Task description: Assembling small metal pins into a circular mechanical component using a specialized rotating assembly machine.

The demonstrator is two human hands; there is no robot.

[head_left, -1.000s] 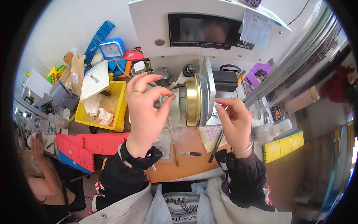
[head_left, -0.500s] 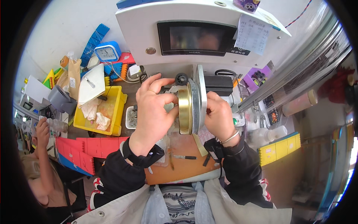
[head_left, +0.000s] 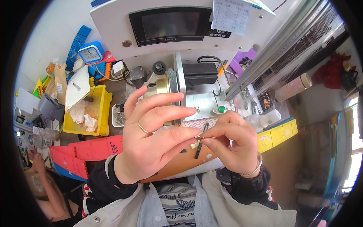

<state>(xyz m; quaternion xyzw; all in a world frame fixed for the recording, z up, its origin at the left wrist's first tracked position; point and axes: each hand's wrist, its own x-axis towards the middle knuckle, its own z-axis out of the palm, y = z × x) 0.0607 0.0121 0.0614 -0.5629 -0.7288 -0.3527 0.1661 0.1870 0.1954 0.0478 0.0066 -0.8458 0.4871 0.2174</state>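
In front of my chest, my left hand (head_left: 157, 142) and my right hand (head_left: 236, 147) meet fingertip to fingertip. Each pinches with thumb and forefinger; a tiny, thin thing seems to be between them, too small to name. The other left fingers are spread. Just beyond the left hand is a machine's brass-coloured wheel (head_left: 162, 85), partly hidden, against an upright metal plate (head_left: 179, 68). A black roller (head_left: 159, 68) sits above it. Below the fingertips, a slim black tool (head_left: 198, 152) lies on the work surface.
A white machine housing with a dark screen (head_left: 172, 24) stands at the back. On the left are a yellow bin (head_left: 103, 113), a white tray of small metal parts (head_left: 118, 115) and red plastic pieces (head_left: 100, 147). A green button (head_left: 222, 109) and clear bottle (head_left: 264, 118) are right. Another person's arm (head_left: 47, 181) shows far left.
Both hands have left the wheel and plate, come nearer to me and joined at the fingertips. The view has shifted, so the machine appears further left and higher.
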